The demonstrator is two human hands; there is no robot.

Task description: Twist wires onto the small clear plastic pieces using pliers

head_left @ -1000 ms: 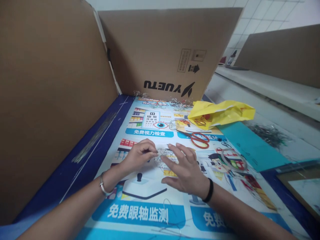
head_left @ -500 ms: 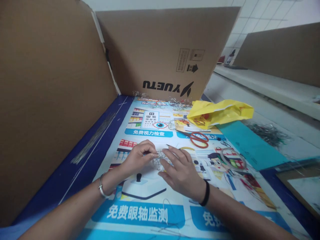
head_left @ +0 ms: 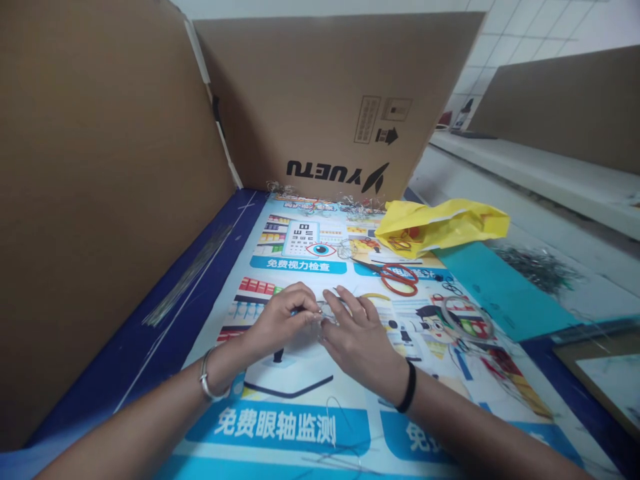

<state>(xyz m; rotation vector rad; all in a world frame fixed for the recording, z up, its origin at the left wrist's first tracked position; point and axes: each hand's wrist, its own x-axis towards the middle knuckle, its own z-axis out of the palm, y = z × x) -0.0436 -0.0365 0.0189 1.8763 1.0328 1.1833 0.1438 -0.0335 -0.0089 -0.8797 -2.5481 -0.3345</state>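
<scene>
The left hand (head_left: 285,321) pinches the wire (head_left: 327,309) between thumb and forefinger. The right hand (head_left: 363,341), fingers loosely bent, is right beside it; whether it grips, I cannot tell. The wire sits between both hands, over the poster (head_left: 295,380). Beyond lie scissors (head_left: 384,270), then a yellow bag (head_left: 450,227).

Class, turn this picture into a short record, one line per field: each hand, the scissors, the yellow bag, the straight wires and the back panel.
Left hand: pinching thin wire
Right hand: close beside that wire, contact unclear
Scissors: on the printed sheet, beyond the right hand
Yellow bag: beyond the scissors
Straight wires: left of the sheet
Back panel: cardboard, lettering upside down
</scene>
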